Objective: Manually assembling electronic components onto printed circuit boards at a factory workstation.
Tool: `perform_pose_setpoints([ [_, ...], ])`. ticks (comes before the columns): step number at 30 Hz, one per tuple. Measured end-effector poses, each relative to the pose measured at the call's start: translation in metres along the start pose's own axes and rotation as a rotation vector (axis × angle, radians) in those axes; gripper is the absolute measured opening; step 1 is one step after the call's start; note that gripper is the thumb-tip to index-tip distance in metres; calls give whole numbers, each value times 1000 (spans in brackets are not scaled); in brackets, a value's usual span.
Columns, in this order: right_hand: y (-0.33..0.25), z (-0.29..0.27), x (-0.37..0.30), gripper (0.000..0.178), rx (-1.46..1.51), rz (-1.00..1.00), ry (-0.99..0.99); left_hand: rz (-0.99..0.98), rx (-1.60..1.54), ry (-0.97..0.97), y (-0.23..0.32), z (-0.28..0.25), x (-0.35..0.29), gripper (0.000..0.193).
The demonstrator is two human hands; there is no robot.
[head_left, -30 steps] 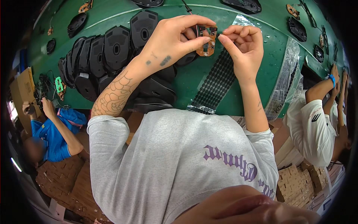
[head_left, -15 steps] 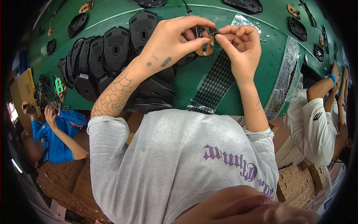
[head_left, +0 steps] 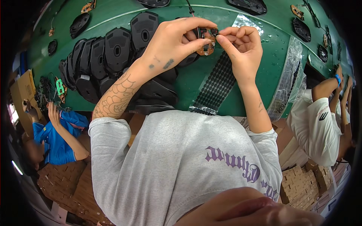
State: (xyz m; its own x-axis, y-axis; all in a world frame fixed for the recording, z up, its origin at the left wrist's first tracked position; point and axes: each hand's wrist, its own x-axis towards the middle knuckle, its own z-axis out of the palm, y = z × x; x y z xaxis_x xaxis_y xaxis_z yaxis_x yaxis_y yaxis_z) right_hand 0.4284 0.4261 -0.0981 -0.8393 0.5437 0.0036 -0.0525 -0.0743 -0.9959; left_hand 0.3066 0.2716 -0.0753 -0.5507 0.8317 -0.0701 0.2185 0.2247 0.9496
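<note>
Above the green table, my left hand (head_left: 179,35) grips a small orange-brown circuit board (head_left: 206,50) between thumb and fingers. Black components stand on the board's far part. My right hand (head_left: 243,47) is at the board's right edge, its thumb and index finger pinched together beside a black component; whatever they hold is too small to make out. Below the board lies a clear sheet covered with rows of black round pads (head_left: 217,81). Left of my hands, black computer mouse shells (head_left: 117,46) stand in a leaning row, with more shells piled under my left forearm.
A clear plastic bag (head_left: 288,81) lies to the right on the green table (head_left: 188,96). Across the far line are mouse shells (head_left: 301,28) and circuit boards (head_left: 297,12) with cables. One person in blue (head_left: 60,137) sits at left, another in white (head_left: 315,128) at right.
My right fingertips have shifted slightly left, closer against the board's edge. The board has tilted a little in my left hand, which keeps its grip.
</note>
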Motion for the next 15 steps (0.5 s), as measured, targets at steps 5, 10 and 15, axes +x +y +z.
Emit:
perform_pose_setpoints([
  [5,1,1,-1,33,11,4,-2,-13,0,-6,1,-1,0,39],
  [10,-1,1,-2,34,43,69,3,-4,5,-9,1,-1,-1,39],
  [15,-4,0,-1,32,97,145,-7,22,23,-4,3,0,-1,40],
])
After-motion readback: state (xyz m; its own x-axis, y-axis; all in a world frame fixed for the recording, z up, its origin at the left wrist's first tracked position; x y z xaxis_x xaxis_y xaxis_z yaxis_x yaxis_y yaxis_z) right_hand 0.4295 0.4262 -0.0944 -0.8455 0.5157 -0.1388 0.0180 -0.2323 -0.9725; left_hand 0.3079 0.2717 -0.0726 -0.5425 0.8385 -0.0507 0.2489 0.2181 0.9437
